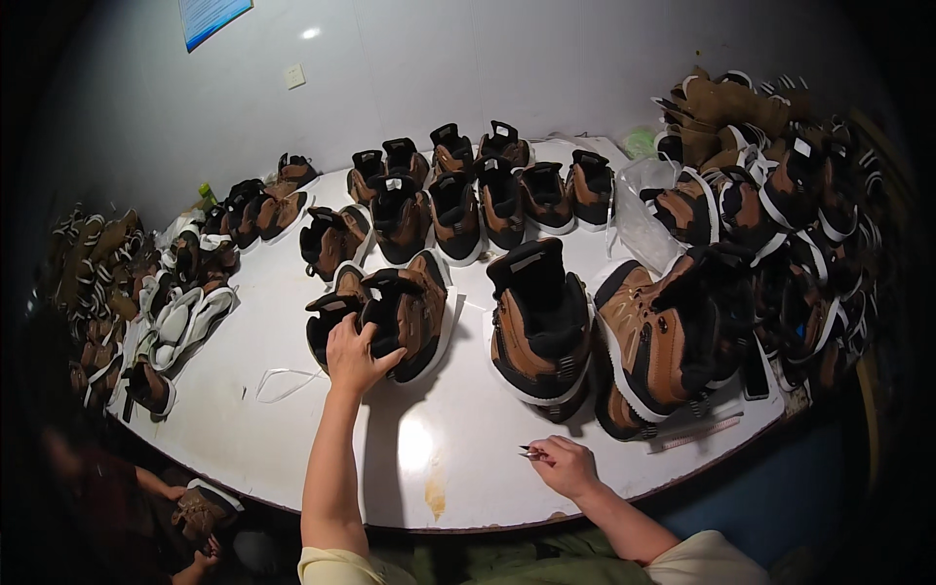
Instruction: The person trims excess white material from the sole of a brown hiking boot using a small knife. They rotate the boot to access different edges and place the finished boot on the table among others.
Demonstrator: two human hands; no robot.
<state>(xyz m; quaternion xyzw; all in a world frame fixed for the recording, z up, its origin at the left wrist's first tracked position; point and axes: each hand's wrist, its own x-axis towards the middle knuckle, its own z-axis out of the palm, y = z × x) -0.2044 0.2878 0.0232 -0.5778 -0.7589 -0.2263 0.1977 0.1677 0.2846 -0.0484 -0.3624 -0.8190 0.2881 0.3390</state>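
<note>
My left hand has its fingers hooked over the heel collars of a pair of brown-and-black shoes left of the table's middle. The pair stands side by side, toes pointing away from me. In my right hand, near the table's front edge, is a small pair of thread snips, its dark tips pointing left. Between the two hands but farther off, a larger-looking brown-and-black shoe stands with its heel toward me. To its right a brown high-top shoe leans over another shoe.
Several brown-and-black shoes stand in rows at the back of the white table. Heaps of shoes crowd the right side, beside a clear plastic bag. More shoes pile at left. A co-worker's hand holds a shoe at lower left.
</note>
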